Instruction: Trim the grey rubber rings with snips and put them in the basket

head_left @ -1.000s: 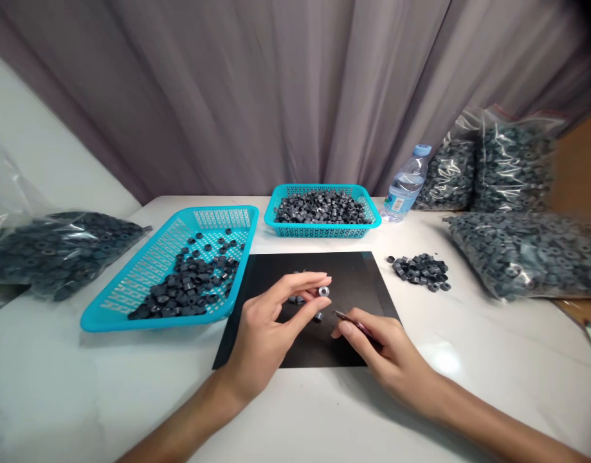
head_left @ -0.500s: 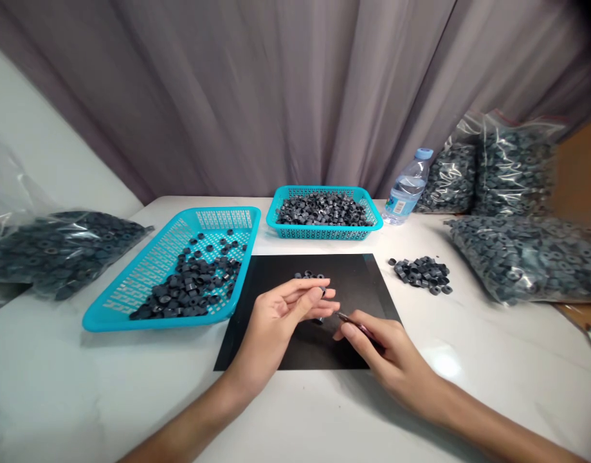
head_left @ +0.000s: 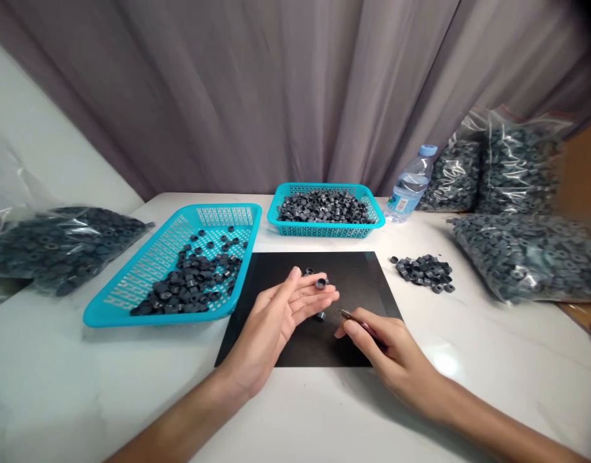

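Note:
My left hand (head_left: 280, 315) is held palm up over the black mat (head_left: 353, 270). Its fingers are stretched out and the thumb is raised, and a small dark cup-shaped cap (head_left: 321, 283) rests on the fingertips. Gripped between the thumb and fingers of my right hand (head_left: 382, 344) is a slim pen-like tool (head_left: 360, 325). The tool's thin tip points toward my left fingertips, apart from the cap. Below the left fingers, another dark cap (head_left: 319, 316) lies on the mat. A further cap (head_left: 309, 271) shows behind the fingers, partly hidden.
A large blue basket (head_left: 95, 316) with loose caps stands left; a fuller basket (head_left: 379, 223) sits at the back. Right of the mat lies a pile of caps (head_left: 425, 272). A water bottle (head_left: 409, 186) and bags of parts (head_left: 531, 257) stand beyond; another bag (head_left: 73, 247) lies left.
My left thumb has lifted off the cap, and the hand has turned palm up, leaving the cap exposed on the fingers. My right hand with the tool has barely moved.

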Demonstrator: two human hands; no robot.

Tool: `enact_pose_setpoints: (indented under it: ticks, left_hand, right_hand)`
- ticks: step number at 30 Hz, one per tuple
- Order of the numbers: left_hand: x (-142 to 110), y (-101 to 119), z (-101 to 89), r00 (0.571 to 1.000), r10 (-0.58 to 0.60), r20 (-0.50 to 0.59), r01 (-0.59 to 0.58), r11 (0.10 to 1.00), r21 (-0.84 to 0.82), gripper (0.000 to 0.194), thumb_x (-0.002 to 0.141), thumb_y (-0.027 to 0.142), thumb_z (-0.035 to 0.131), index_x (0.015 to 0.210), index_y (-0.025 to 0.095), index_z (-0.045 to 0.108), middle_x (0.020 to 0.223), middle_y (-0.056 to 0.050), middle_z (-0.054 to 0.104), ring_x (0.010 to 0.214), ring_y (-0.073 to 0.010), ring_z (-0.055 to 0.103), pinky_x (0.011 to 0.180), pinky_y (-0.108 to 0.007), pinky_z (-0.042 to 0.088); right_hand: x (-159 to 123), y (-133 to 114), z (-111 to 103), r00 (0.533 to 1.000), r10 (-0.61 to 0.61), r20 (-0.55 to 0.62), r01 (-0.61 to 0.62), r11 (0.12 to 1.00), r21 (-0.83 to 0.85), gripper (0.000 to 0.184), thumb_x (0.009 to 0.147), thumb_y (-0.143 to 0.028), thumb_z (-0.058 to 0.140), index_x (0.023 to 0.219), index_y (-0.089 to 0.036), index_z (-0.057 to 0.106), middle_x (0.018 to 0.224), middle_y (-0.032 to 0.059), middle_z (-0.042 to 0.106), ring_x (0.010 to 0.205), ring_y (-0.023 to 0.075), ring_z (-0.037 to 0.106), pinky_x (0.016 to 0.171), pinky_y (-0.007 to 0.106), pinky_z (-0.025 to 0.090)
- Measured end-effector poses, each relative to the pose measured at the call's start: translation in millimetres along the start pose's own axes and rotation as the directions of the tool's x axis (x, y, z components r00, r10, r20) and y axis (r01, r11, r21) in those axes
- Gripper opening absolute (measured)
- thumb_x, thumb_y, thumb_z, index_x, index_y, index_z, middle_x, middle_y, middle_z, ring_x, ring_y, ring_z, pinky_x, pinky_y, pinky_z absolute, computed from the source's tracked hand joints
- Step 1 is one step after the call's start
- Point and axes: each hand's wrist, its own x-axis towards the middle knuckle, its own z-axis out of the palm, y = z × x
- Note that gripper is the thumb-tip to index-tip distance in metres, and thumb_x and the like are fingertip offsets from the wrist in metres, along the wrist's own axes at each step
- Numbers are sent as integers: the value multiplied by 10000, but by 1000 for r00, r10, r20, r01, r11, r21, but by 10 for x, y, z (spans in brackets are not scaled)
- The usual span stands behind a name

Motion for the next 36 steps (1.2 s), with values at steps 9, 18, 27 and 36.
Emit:
enact_pose_setpoints:
  ticks: [9, 18, 27, 36]
  left_hand:
    - [48, 396, -189, 901, 347, -259, -324, 938, 127, 257, 1035, 329, 512, 1057, 154, 698, 1212, -83, 771, 1139, -234, 728, 1066, -388, 557]
    - [166, 720, -794, 349, 856, 382, -228, -318, 920, 152, 978, 212, 598, 1007, 199, 747, 1043, -31, 779, 1166, -257, 655, 1089, -458, 464]
    - [87, 19, -264, 658, 217, 721, -614, -399, 681, 217, 971, 280, 599, 1136, 182, 699, 1025, -103, 734, 976, -281, 676, 859, -415, 522]
    - [161, -16, -269, 951, 243, 192, -308, 670, 676, 111, 847, 296, 754, 900, 205, 719, 934, -44, 775, 837, -192, 738, 801, -314, 615]
  right_hand:
    - [-3, -9, 2, 1000, 19, 10, -19, 1000, -25, 400, 1071, -447, 418, 912, -181, 670, 681, -19, 527, 597, 123, 461, 564, 244, 353]
    - [5, -29, -12, 1000, 4, 19, -4, 1000, -4, 402, 1074, -443, 415, 905, -180, 667, 696, -17, 537, 602, 117, 454, 569, 246, 354]
    - [5, -18, 7, 1000, 2, 8, -2, 1000, -2, 410, 1073, -460, 403, 901, -177, 646, 675, -30, 455, 603, 122, 409, 568, 247, 353]
    - [-4, -18, 0, 1000, -6, 7, 6, 1000, -1, 414, 1071, -462, 407, 895, -182, 657, 666, -25, 498, 588, 122, 441, 559, 242, 356]
